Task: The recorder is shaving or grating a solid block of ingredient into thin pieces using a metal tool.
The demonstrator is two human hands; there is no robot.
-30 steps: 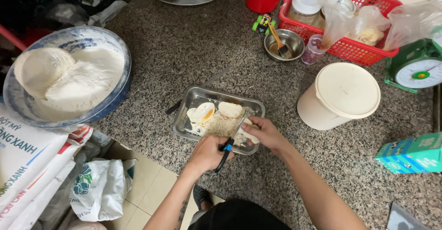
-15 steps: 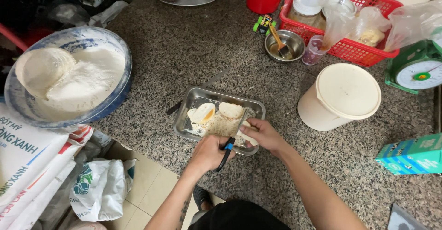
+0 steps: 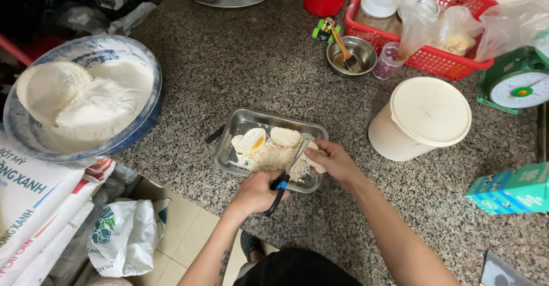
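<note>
**Cutting over the tray**

My left hand grips a knife; my right hand pinches a bun over the tray. Cream tub alongside, red basket beyond, green carton right, flour bowl left.

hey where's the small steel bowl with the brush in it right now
In the head view the small steel bowl sits at the upper middle of the granite counter, right beside the red basket, with a little toy car on its other side.

a metal tray on the granite counter holds pale dough pieces and crumbs.
</note>
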